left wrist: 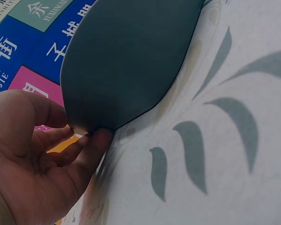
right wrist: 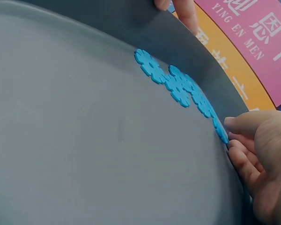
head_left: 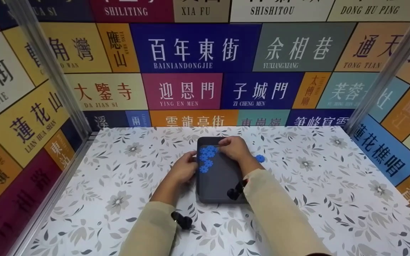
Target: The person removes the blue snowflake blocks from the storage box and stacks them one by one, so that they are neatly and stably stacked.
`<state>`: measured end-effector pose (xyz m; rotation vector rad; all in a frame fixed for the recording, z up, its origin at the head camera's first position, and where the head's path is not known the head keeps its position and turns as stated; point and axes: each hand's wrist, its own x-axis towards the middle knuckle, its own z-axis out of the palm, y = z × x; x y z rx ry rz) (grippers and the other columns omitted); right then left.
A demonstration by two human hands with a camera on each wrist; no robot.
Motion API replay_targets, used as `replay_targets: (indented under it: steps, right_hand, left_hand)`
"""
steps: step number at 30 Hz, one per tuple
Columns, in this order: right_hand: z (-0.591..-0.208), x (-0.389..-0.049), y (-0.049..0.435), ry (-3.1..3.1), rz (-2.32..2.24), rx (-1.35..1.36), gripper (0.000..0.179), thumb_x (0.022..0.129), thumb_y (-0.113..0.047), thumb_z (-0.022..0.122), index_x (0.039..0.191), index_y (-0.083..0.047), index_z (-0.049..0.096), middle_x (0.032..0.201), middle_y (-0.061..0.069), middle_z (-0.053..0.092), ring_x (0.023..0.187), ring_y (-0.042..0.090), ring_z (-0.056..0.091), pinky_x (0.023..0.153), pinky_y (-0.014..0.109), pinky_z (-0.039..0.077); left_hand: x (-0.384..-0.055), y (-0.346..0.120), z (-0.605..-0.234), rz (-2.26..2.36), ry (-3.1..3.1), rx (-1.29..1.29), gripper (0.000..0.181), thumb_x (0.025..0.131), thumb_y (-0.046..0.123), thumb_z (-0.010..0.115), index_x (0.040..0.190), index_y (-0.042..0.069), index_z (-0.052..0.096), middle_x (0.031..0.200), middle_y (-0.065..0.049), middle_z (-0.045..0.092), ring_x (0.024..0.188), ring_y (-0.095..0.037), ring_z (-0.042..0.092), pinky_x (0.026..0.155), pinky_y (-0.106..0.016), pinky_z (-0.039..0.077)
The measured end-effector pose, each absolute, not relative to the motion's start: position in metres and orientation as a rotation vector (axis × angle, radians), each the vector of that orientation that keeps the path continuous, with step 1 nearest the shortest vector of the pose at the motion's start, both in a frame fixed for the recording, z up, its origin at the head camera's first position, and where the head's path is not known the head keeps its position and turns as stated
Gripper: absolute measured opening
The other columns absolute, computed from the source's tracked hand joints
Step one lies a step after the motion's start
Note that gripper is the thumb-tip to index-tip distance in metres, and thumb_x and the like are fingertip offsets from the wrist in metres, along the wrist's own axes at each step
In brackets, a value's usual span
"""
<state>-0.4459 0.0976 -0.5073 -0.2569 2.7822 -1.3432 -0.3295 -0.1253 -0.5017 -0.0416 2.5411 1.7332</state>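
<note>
Held dark tray (head_left: 222, 186) near far edge of surface (head_left: 308, 199).
Clasped its left edge in left hand (head_left: 183, 168); saw blue discs (head_left: 208, 163) inside toward far-left corner; held right hand (head_left: 236, 148) beside, couldn't tell if pinching; saw loose disc (head_left: 260, 158) beyond right edge.

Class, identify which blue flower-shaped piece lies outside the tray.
The blue piece on the patterned tabletop, just right of the right hand; the other visible blue pieces lie inside the dark grey tray.
</note>
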Motion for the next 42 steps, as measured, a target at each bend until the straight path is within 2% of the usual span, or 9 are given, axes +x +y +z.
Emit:
replay_targets:
  steps: [3, 9, 19, 24, 26, 30, 33, 38, 42]
  right_hand:
    - [-0.508, -0.447, 0.098, 2.789, -1.326, -0.279, 0.032, 0.090, -0.023, 0.083, 0.119, -0.011, 0.081, 0.121, 0.012, 0.080, 0.112, 0.030, 0.073, 0.101, 0.047, 0.058]
    - [-0.510, -0.448, 0.100, 2.771, -1.315, -0.303, 0.032, 0.090, -0.020, 0.083, 0.120, -0.011, 0.080, 0.123, 0.011, 0.079, 0.113, 0.030, 0.073, 0.103, 0.047, 0.058]
    - [-0.509, -0.445, 0.098, 2.763, -1.271, -0.300, 0.035, 0.090, -0.012, 0.081, 0.125, -0.011, 0.079, 0.127, 0.011, 0.077, 0.118, 0.030, 0.071, 0.103, 0.047, 0.058]
    - [-0.507, -0.445, 0.096, 2.778, -1.238, -0.277, 0.039, 0.090, -0.013, 0.082, 0.129, -0.010, 0.077, 0.129, 0.013, 0.076, 0.119, 0.031, 0.070, 0.103, 0.048, 0.058]
    - [-0.506, -0.445, 0.096, 2.782, -1.231, -0.259, 0.039, 0.090, -0.013, 0.083, 0.128, -0.011, 0.078, 0.128, 0.013, 0.076, 0.116, 0.031, 0.070, 0.101, 0.048, 0.058]
    - [-0.502, -0.445, 0.095, 2.808, -1.177, -0.253, 0.035, 0.090, -0.015, 0.083, 0.125, -0.011, 0.080, 0.126, 0.013, 0.077, 0.114, 0.031, 0.072, 0.099, 0.047, 0.059]
    - [-0.498, -0.446, 0.095, 2.837, -1.121, -0.261, 0.032, 0.090, -0.016, 0.083, 0.122, -0.011, 0.081, 0.125, 0.013, 0.078, 0.115, 0.031, 0.072, 0.099, 0.047, 0.059]
    - [-0.486, -0.444, 0.096, 2.846, -1.139, -0.288, 0.029, 0.089, -0.013, 0.079, 0.117, -0.010, 0.083, 0.117, 0.012, 0.080, 0.105, 0.027, 0.073, 0.091, 0.040, 0.059]
    - [-0.475, -0.437, 0.097, 2.760, -1.331, -0.275, 0.025, 0.093, -0.013, 0.075, 0.116, -0.008, 0.082, 0.113, 0.014, 0.081, 0.092, 0.021, 0.077, 0.081, 0.034, 0.061]
  left_hand:
    - [-0.330, -0.126, -0.503, 1.736, 2.556, -0.029, 0.062, 0.095, 0.010, 0.054, 0.157, 0.006, 0.051, 0.145, -0.020, 0.066, 0.130, -0.033, 0.064, 0.112, -0.048, 0.051]
    - [-0.331, -0.125, -0.502, 1.727, 2.542, -0.039, 0.062, 0.096, 0.011, 0.054, 0.158, 0.006, 0.050, 0.148, -0.020, 0.065, 0.133, -0.033, 0.063, 0.115, -0.049, 0.050]
    - [-0.328, -0.126, -0.502, 1.719, 2.545, -0.026, 0.063, 0.096, 0.011, 0.054, 0.159, 0.007, 0.049, 0.147, -0.020, 0.065, 0.127, -0.032, 0.065, 0.105, -0.045, 0.055]
    - [-0.329, -0.126, -0.502, 1.723, 2.534, -0.047, 0.063, 0.097, 0.012, 0.055, 0.159, 0.009, 0.050, 0.149, -0.019, 0.064, 0.130, -0.033, 0.064, 0.109, -0.046, 0.054]
    - [-0.330, -0.126, -0.503, 1.716, 2.542, -0.049, 0.062, 0.097, 0.012, 0.055, 0.158, 0.009, 0.051, 0.149, -0.019, 0.064, 0.130, -0.032, 0.064, 0.109, -0.046, 0.053]
    - [-0.331, -0.126, -0.503, 1.723, 2.535, -0.043, 0.064, 0.095, 0.012, 0.054, 0.159, 0.008, 0.050, 0.149, -0.019, 0.064, 0.124, -0.030, 0.066, 0.101, -0.042, 0.056]
    - [-0.332, -0.126, -0.502, 1.721, 2.531, -0.054, 0.064, 0.095, 0.012, 0.053, 0.159, 0.008, 0.050, 0.150, -0.018, 0.064, 0.124, -0.030, 0.066, 0.102, -0.043, 0.056]
    - [-0.332, -0.126, -0.502, 1.706, 2.540, -0.069, 0.064, 0.095, 0.013, 0.054, 0.158, 0.009, 0.051, 0.149, -0.018, 0.064, 0.126, -0.030, 0.065, 0.103, -0.043, 0.056]
    - [-0.331, -0.127, -0.501, 1.713, 2.535, -0.067, 0.064, 0.095, 0.013, 0.054, 0.159, 0.010, 0.051, 0.148, -0.017, 0.065, 0.119, -0.028, 0.067, 0.092, -0.037, 0.057]
